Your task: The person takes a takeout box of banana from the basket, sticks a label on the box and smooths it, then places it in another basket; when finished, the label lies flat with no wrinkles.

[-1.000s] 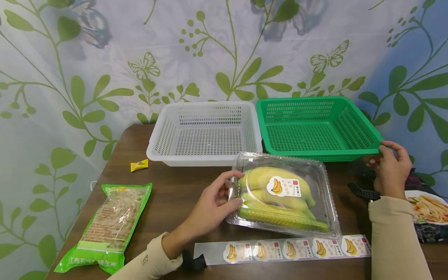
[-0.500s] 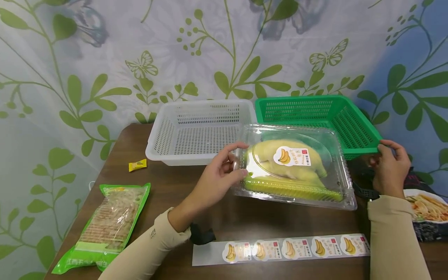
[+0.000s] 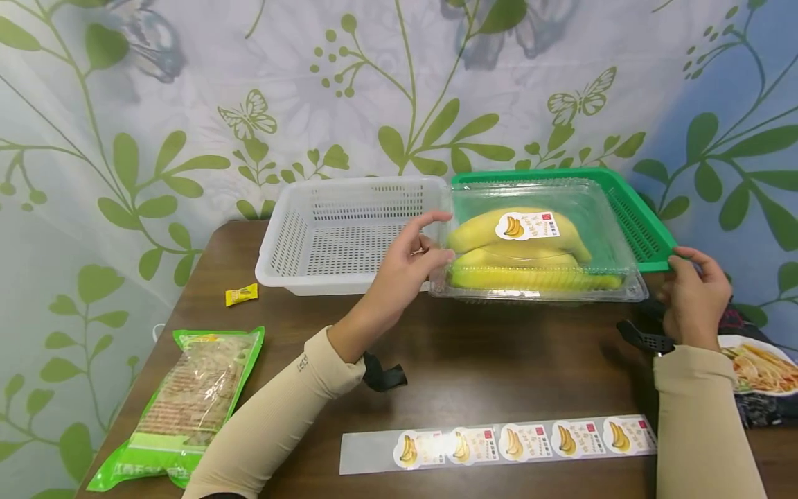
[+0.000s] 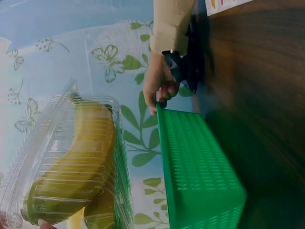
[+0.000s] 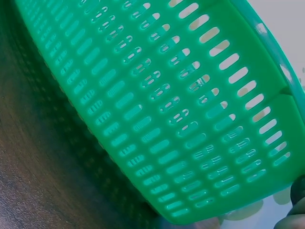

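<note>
A clear plastic clamshell box with bananas inside carries a banana sticker on its lid. My left hand pinches the box by its left edge, holding it raised in front of and above the green basket. In the left wrist view the box is apart from the basket. My right hand grips the basket's front right corner by the rim. The right wrist view is mostly filled by the basket's slotted wall.
A white basket stands left of the green one. On the table lie a strip of banana stickers, a green-edged food bag and a small yellow packet. A noodle-printed package is at the right.
My left hand has lifted the banana box from above the sticker strip, moving it away from me and slightly right, over the green basket. My right hand stays on the basket's corner.
</note>
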`<state>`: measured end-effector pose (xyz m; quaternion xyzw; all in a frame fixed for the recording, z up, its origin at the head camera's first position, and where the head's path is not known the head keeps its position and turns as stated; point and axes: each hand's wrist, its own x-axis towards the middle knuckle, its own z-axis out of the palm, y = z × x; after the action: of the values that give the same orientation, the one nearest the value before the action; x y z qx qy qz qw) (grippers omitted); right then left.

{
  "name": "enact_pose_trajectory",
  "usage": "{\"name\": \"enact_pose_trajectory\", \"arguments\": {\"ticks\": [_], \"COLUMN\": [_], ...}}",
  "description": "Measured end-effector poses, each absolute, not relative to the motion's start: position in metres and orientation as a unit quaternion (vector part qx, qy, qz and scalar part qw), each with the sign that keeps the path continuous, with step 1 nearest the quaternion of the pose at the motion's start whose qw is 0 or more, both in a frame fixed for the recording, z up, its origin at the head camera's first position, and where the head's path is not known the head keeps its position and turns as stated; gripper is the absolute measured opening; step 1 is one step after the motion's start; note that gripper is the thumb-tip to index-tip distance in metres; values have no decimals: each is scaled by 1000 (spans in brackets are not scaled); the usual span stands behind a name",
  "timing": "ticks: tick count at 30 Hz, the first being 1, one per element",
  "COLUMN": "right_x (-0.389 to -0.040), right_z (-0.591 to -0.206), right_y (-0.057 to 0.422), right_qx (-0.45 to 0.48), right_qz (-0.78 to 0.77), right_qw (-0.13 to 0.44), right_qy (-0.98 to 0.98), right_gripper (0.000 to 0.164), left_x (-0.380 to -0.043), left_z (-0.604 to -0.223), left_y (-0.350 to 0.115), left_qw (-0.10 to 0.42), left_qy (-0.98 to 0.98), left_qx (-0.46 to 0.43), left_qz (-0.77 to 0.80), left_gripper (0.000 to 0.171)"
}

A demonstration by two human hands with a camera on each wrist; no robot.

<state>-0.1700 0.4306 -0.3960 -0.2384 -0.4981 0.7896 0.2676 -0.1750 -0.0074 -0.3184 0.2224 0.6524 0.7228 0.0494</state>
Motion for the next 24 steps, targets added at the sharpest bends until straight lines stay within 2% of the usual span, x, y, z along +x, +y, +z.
{"name": "enact_pose_trajectory", "arguments": {"ticks": [13,24], "right_x": [-174,-176], "right_z": [-400,-399], "right_y": [428,427], "right_qx": [-255,-250], "right_qz": [768,769], "right_qw": [311,306], "right_qy": [-498,-503], "right_gripper": [14,14], "left_x": [-200,-222], "left_z": [-315,-318], "left_y": [10,34], "left_qw": [49,64], "left_qy": [667,656], "left_qx": [211,195], "left_qz": [713,726], "left_gripper": [48,48]}}
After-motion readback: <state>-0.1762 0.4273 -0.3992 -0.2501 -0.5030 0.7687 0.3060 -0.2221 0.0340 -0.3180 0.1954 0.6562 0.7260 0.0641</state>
